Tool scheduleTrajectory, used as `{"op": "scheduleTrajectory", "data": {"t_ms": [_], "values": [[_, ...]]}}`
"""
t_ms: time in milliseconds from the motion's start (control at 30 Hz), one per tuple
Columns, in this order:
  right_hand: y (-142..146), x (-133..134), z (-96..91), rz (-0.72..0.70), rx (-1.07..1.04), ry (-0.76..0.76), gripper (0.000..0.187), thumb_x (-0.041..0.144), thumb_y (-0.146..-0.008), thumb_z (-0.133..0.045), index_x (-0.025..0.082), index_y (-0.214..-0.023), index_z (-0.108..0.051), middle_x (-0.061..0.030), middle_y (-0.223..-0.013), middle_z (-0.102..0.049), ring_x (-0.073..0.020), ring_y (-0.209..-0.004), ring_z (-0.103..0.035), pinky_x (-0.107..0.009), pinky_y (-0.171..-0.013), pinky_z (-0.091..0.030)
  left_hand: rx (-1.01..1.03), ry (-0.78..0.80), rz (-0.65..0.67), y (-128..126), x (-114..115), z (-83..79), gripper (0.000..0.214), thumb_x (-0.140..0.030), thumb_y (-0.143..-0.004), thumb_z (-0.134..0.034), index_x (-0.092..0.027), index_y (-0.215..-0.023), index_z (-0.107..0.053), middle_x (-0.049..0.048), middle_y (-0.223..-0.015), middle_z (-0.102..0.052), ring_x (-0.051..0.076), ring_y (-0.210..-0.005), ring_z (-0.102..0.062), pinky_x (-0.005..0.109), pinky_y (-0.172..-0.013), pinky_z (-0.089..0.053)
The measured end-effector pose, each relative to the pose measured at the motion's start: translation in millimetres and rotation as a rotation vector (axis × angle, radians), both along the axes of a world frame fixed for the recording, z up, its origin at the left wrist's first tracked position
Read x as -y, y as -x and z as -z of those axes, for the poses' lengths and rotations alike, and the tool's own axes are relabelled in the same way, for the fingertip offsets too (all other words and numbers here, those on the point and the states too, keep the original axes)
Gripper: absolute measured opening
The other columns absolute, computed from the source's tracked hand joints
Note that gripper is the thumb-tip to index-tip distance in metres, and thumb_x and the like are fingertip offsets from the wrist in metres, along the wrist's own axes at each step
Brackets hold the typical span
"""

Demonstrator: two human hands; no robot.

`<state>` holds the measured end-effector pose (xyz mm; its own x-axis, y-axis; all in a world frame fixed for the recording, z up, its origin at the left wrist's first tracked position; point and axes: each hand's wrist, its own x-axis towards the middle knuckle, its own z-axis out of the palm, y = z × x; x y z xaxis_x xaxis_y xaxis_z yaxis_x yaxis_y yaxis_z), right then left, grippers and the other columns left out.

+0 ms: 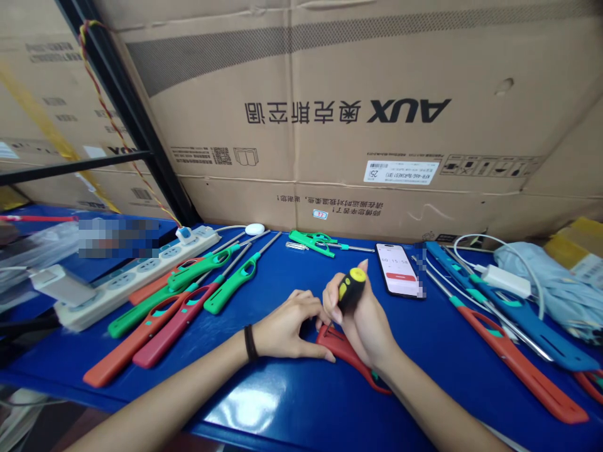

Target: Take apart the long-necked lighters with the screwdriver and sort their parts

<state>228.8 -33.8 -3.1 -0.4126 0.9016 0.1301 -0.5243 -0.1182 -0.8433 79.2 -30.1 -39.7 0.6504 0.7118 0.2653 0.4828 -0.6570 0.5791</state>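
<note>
Right hand (365,320) was clenched around a yellow-and-black screwdriver (351,289), handle sticking up above the fingers, shaft hidden in the hand. Left hand (287,326) was grasping a red utility lighter (346,351) with curled fingers near its wide end. The lighter lay flat on the blue table (292,402), right under and between both hands, its lower part running out from under the right wrist. A phone (399,270) showing a timer lay just beyond the right hand. More utility lighters lay on both sides: green and red ones (202,295) to the left, blue and orange ones (516,333) to the right. A white power strip (136,282) sat back left, and a cardboard AUX carton (301,107) stood behind the table.
</note>
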Motion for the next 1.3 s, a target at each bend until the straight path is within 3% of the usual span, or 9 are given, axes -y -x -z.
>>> {"op": "scheduleTrajectory", "data": {"t_ms": [133,233,433,600,767,933,1033,1167,1300], "values": [[1.2,3.7,-0.2,0.057,-0.054,-0.026,0.061,0.083,-0.068,-0.04,0.023,-0.077,-0.051,0.007,-0.048,-0.04,-0.0104,-0.042,-0.03,-0.025,-0.045,-0.035,0.003,0.0,-0.005,0.2,-0.1,-0.5,0.045,-0.059,-0.066,-0.072,-0.019,-0.082,-0.058,0.0011,-0.083,-0.062,0.019,-0.083,-0.053,0.031,-0.082,-0.036],[2.0,6.5,-1.5,0.077,-0.025,-0.067,0.049,0.072,-0.073,-0.053,0.023,-0.081,-0.051,0.0054,-0.056,-0.048,-0.0105,-0.045,-0.036,-0.023,-0.044,-0.033,0.001,0.0,0.012,0.8,-0.2,-0.8,0.046,-0.058,-0.066,-0.072,-0.02,-0.087,-0.059,0.0007,-0.081,-0.061,0.019,-0.081,-0.053,0.03,-0.081,-0.037],[0.4,4.3,-4.5,-0.025,-0.056,0.013,0.062,0.075,-0.08,-0.034,0.019,-0.057,-0.048,0.0051,-0.046,-0.036,-0.0092,-0.042,-0.029,-0.024,-0.045,-0.032,-0.005,-0.008,0.014,1.1,-0.8,1.4,0.043,-0.057,-0.068,-0.072,-0.019,-0.085,-0.06,0.0026,-0.087,-0.062,0.021,-0.089,-0.053,0.031,-0.084,-0.036],[0.9,3.0,1.3,0.091,-0.099,-0.064,0.058,0.081,-0.066,-0.046,0.023,-0.075,-0.047,0.0081,-0.052,-0.038,-0.0082,-0.041,-0.026,-0.022,-0.043,-0.031,-0.029,0.007,0.005,0.5,-0.9,0.8,0.046,-0.056,-0.066,-0.073,-0.019,-0.088,-0.06,0.0021,-0.087,-0.062,0.02,-0.089,-0.054,0.031,-0.085,-0.035],[-0.3,2.8,3.4,0.093,0.012,-0.136,0.055,0.075,-0.075,-0.045,0.02,-0.067,-0.051,0.0031,-0.059,-0.044,-0.0103,-0.049,-0.038,-0.023,-0.045,-0.036,-0.004,0.0,0.009,-0.1,-0.2,-0.2,0.042,-0.054,-0.066,-0.074,-0.018,-0.082,-0.056,0.0009,-0.083,-0.062,0.019,-0.084,-0.054,0.03,-0.081,-0.035],[0.1,4.0,2.1,0.064,0.009,-0.072,0.056,0.076,-0.076,-0.039,0.023,-0.085,-0.055,0.0077,-0.047,-0.036,-0.0113,-0.044,-0.033,-0.025,-0.048,-0.04,0.016,-0.006,0.013,0.0,0.0,-0.5,0.042,-0.053,-0.067,-0.074,-0.019,-0.084,-0.056,0.0008,-0.084,-0.062,0.019,-0.084,-0.054,0.031,-0.082,-0.034],[-0.2,3.6,1.4,0.038,-0.004,-0.076,0.052,0.074,-0.075,-0.044,0.023,-0.076,-0.052,0.006,-0.049,-0.04,-0.0119,-0.045,-0.034,-0.025,-0.048,-0.04,0.008,-0.016,0.024,0.4,-0.2,-0.8,0.042,-0.052,-0.067,-0.074,-0.019,-0.085,-0.056,0.0011,-0.084,-0.062,0.02,-0.084,-0.053,0.03,-0.081,-0.035],[-1.6,1.9,-1.6,-0.002,0.016,-0.052,0.064,0.076,-0.079,-0.031,0.02,-0.053,-0.047,0.002,-0.05,-0.041,-0.0117,-0.046,-0.036,-0.026,-0.048,-0.038,-0.013,-0.012,0.016,0.8,-0.6,0.4,0.042,-0.053,-0.067,-0.074,-0.019,-0.084,-0.057,0.0022,-0.086,-0.062,0.02,-0.085,-0.053,0.031,-0.082,-0.035],[-0.4,3.9,-5.3,0.019,-0.114,-0.017,0.063,0.081,-0.073,-0.033,0.021,-0.063,-0.051,0.0052,-0.048,-0.036,-0.0112,-0.046,-0.03,-0.024,-0.047,-0.037,-0.022,0.002,0.009,0.5,-0.4,1.0,0.044,-0.054,-0.067,-0.074,-0.018,-0.087,-0.058,0.0028,-0.089,-0.062,0.021,-0.089,-0.053,0.031,-0.084,-0.035]]}}
